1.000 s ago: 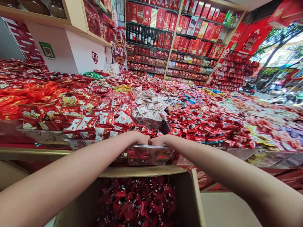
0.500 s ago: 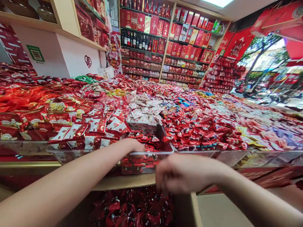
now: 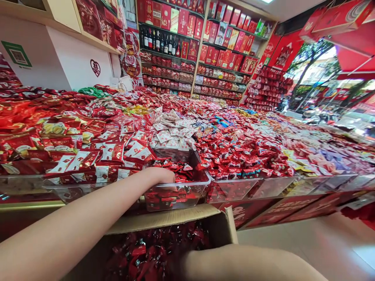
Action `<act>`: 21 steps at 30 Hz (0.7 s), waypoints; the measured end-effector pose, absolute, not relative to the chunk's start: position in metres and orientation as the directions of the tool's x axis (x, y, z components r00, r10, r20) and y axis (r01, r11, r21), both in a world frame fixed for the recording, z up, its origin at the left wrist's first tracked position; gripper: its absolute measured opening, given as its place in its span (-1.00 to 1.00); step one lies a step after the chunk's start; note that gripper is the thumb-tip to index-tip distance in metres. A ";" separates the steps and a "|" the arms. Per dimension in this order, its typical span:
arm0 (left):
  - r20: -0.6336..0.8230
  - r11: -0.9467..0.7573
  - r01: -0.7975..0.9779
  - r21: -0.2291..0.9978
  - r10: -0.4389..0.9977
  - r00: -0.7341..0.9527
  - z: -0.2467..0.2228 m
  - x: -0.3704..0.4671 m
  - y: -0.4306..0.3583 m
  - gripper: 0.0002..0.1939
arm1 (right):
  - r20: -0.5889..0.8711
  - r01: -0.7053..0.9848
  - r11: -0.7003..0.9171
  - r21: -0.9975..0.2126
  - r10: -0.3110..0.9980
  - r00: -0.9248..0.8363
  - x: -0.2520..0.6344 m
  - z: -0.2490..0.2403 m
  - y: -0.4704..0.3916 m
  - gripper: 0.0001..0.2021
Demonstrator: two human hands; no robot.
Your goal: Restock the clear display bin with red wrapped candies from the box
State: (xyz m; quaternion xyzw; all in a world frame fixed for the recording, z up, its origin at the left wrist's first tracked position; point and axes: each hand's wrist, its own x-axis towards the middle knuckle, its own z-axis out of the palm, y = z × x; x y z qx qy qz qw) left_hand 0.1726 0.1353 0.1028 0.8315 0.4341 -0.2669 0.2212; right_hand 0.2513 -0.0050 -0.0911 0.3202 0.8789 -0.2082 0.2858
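Clear plastic bin (image 3: pixel 178 195) sits at the front edge of the sweets counter, directly above the open cardboard box (image 3: pixel 175 218). The bin is partly filled with small red-wrapped candies (image 3: pixel 175 168); its front wall is transparent, with red wrappers showing through.

Left hand (image 3: pixel 159 175): reaches over the near rim of the bin, back of the hand up, fingers curled down inside among the red-wrapped candies. Fingertips are hidden behind the rim and the knuckles, so I cannot tell whether they are closed on anything or spread.

Right hand: not visible. Only the right forearm (image 3: pixel 243 263) shows, lying low across the bottom of the view and leading into the cardboard box; the hand itself is lost among the dark red wrapped sweets (image 3: pixel 152 253) that fill the box. Grip cannot be told.

Surroundings, moving outward: left of the bin, a tray of red-and-white packets (image 3: pixel 117 154); just behind it, a heap of white-wrapped sweets (image 3: pixel 172 130); to the right, a mound of red candies (image 3: pixel 243 152) in the neighbouring clear bin. Farther right, pastel-wrapped sweets (image 3: pixel 328 156). The counter is covered edge to edge with such heaps.

Back wall: shelves (image 3: pixel 205 58) stocked with red gift boxes and a row of dark bottles (image 3: pixel 158 41). Street and trees visible at far right.
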 end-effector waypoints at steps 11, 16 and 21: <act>-0.544 -0.524 0.838 0.149 0.665 0.513 0.099 0.171 0.139 -0.74 | -0.808 0.613 0.789 -0.042 0.334 -0.486 0.243 -0.096 -0.002 -0.76; -0.546 -0.525 0.838 0.148 0.663 0.512 0.100 0.172 0.138 -0.73 | -0.835 0.547 0.826 -0.136 0.201 -0.512 0.239 -0.097 -0.004 -0.82; -0.487 -0.521 0.846 0.114 0.712 0.505 0.101 0.171 0.137 -0.77 | -0.781 0.574 0.811 -0.112 0.285 -0.556 0.240 -0.085 -0.006 -0.87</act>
